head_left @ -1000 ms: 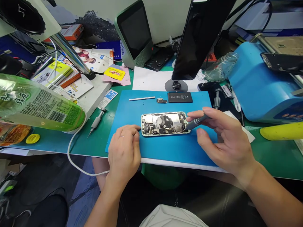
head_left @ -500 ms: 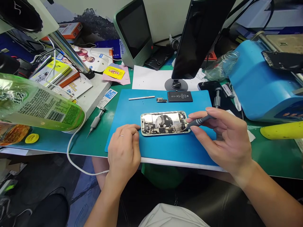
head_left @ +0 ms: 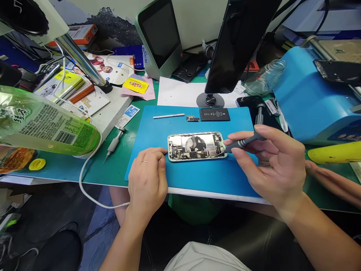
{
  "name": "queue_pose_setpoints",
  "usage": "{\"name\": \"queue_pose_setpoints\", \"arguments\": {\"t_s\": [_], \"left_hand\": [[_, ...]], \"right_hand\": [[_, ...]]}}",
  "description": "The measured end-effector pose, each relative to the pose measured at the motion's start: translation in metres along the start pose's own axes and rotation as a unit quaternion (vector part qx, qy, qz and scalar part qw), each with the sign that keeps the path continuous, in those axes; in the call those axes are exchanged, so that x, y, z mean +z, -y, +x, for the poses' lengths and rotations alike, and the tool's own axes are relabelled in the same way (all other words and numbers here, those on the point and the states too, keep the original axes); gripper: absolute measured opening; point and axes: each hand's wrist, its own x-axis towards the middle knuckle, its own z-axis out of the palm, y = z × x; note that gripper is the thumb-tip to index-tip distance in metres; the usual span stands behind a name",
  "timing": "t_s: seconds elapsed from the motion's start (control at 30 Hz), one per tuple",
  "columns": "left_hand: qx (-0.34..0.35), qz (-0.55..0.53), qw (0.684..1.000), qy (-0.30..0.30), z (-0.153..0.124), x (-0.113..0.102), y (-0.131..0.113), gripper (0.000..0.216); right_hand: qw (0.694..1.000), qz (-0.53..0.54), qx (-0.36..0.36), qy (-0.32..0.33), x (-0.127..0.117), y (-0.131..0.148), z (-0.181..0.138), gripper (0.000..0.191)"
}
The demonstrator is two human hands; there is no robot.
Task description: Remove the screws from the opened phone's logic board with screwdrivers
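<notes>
An opened phone, its inner parts bare, lies flat on the blue mat. My right hand pinches a dark grey screwdriver between thumb and fingers. The tool slants down leftward, its thin tip at the phone's lower right corner. My left hand rests at the mat's near edge with its fingers curled, beside the phone's left end; its inner side is hidden. Above the phone lie a black battery, a small metal part and a white stick.
At left are a grey screwdriver, a green bottle and a white cable. Behind stand a screen on a stand and a glass jar. A blue machine is at right, near another person's hand.
My right hand has shifted slightly right, the screwdriver still in its grip. Another person's hand has appeared at the right by the yellow object. My left hand has stayed put.
</notes>
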Motion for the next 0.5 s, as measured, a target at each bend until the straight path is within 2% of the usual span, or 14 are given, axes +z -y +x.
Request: {"name": "queue_pose_setpoints", "arguments": {"t_s": [0.17,0.3,0.4,0.5], "left_hand": [[-0.002,0.001,1.000,0.003,0.000,0.001,0.000,0.015],[-0.002,0.001,1.000,0.002,-0.001,0.001,0.000,0.016],[-0.002,-0.001,1.000,0.002,-0.001,0.000,0.001,0.015],[-0.004,-0.005,1.000,0.005,-0.002,0.001,0.002,0.015]], "right_hand": [[1.000,-0.005,0.006,-0.008,-0.002,-0.001,0.000,0.085],[0.999,-0.018,0.029,-0.042,-0.003,0.003,0.002,0.082],[0.994,-0.039,0.068,-0.070,-0.012,0.002,0.007,0.075],[0.989,-0.054,0.129,-0.057,-0.026,-0.009,0.017,0.066]]}}
